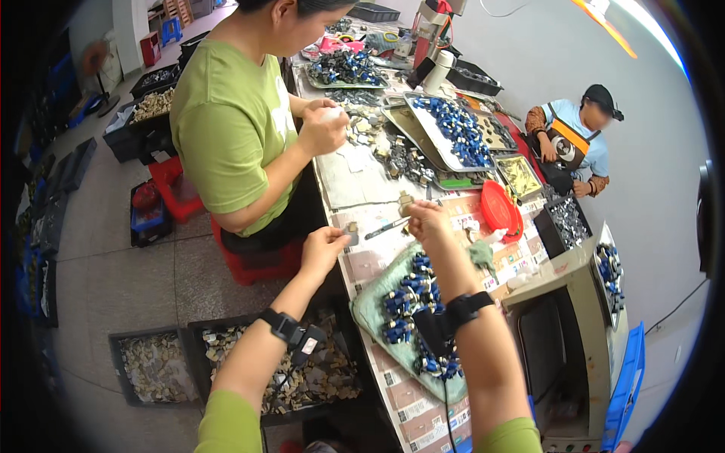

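My left hand [325, 248] pinches a small grey-and-tan flat piece [352, 233] at the table's left edge. To its right, the closed fingers of my right hand [428, 220] have a small olive-tan piece [405, 201] at their tips. A slim dark pen-like tool [387, 228] reaches toward those fingers from the left; whether they touch it I cannot tell. Below my right hand, a pale green cloth-lined tray [364, 303] bears many blue-and-black small parts [404, 298], partly hidden by my right forearm.
A person in a green shirt [226, 128] works at the left; another [581, 128] is far right. Beyond my hands are a tray of blue parts [453, 128] and a red basket [500, 210]. Bins of flat pieces [155, 366] stand low at left, a machine [563, 332] at right.
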Motion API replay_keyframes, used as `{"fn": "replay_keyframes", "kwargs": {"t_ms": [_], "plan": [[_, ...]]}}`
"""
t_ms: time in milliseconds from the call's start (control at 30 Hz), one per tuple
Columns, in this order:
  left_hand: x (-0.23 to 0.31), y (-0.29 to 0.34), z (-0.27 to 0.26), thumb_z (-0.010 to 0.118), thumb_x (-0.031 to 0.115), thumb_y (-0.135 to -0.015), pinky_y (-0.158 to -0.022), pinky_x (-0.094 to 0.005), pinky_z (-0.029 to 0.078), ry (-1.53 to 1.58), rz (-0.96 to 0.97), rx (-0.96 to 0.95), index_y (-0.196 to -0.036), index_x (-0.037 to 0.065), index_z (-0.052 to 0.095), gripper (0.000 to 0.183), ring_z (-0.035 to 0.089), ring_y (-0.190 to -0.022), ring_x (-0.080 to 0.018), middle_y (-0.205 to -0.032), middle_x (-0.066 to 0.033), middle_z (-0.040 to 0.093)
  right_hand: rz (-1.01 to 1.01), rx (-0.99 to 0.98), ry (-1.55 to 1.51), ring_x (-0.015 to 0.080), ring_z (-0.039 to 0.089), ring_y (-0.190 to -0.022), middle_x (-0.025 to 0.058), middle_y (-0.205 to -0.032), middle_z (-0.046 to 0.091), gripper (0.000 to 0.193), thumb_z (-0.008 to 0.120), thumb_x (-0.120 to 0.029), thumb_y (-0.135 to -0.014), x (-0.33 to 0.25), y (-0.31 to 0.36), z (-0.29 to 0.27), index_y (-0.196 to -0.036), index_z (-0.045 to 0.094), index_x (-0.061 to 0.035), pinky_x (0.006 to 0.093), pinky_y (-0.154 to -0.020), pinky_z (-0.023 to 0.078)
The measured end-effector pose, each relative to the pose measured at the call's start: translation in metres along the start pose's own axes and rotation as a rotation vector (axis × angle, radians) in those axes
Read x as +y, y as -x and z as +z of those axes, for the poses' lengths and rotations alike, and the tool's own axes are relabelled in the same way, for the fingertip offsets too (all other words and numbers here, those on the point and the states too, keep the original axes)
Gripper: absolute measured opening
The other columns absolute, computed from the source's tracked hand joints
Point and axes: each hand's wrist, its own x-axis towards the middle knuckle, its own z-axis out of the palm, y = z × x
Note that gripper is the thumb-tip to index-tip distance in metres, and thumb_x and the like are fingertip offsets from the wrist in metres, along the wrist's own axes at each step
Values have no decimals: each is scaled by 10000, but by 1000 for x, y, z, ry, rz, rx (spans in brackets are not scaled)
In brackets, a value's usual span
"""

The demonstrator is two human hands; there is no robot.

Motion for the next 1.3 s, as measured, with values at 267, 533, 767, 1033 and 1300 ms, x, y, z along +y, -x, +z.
{"fn": "replay_keyframes", "kwargs": {"t_ms": [267,533,767,1033,1300], "plan": [[7,-67,22,698,209,-680,-597,-285,486,-322,18,105,-829,5,640,259,629,-639,-171,-720,-113,648,-74,227,348,167,611,-580,84,-729,591,90,567,9,-746,64,-73,20,-826,527,6,256,-502,522],[10,-74,46,675,244,-691,-613,-326,485,-524,-11,27,-784,59,657,208,631,-671,-216,-737,-98,651,-86,402,876,222,627,-600,115,-648,632,166,629,-193,-691,76,-83,13,-716,651,-31,323,-579,494],[5,-76,41,655,224,-688,-623,-322,482,-701,49,-34,-749,50,623,187,624,-656,-221,-674,-78,638,27,420,1094,270,622,-756,102,-797,652,174,658,-267,-667,70,-74,4,-762,680,-123,372,-696,482],[8,-69,42,656,237,-655,-642,-356,479,-751,55,-22,-724,46,618,206,618,-673,-255,-670,-112,625,-73,427,1156,296,602,-815,122,-839,632,241,643,-277,-684,58,-54,8,-826,593,-88,381,-712,468],[63,2,5,540,155,-850,-545,-209,399,350,276,152,-921,29,540,145,489,-618,-92,-736,-13,508,-326,230,545,147,531,-382,95,-594,574,220,605,-169,-740,-41,13,27,-869,549,0,276,-386,423]]}}
